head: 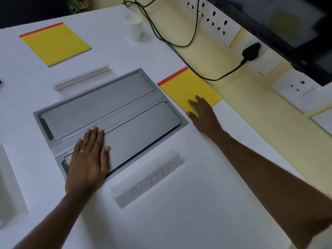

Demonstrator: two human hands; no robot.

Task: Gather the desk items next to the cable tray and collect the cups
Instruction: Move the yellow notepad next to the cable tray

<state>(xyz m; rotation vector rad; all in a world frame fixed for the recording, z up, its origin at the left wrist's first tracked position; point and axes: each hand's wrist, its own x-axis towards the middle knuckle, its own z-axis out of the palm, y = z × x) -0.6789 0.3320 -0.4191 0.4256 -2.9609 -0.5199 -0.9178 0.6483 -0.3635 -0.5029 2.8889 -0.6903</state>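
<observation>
A grey cable tray [100, 97] with two flat lids is set into the white desk. My left hand [89, 159] lies flat on its near lid, fingers together, holding nothing. My right hand [203, 112] rests with spread fingers on the near corner of a yellow notepad [188, 85] with a red top strip, just right of the tray. A second yellow notepad [55, 42] lies at the far left. A stack of white paper cups [134, 26] stands at the back. A clear name holder with handwriting [149, 178] lies in front of the tray; another clear holder [82, 78] lies behind it.
Black cables [179, 42] run along the desk's right edge to a plug [251, 51] in the wall sockets. A dark monitor [287, 24] hangs at the upper right. A white object [9, 177] sits at the left edge. The desk edge [242, 112] runs diagonally at right.
</observation>
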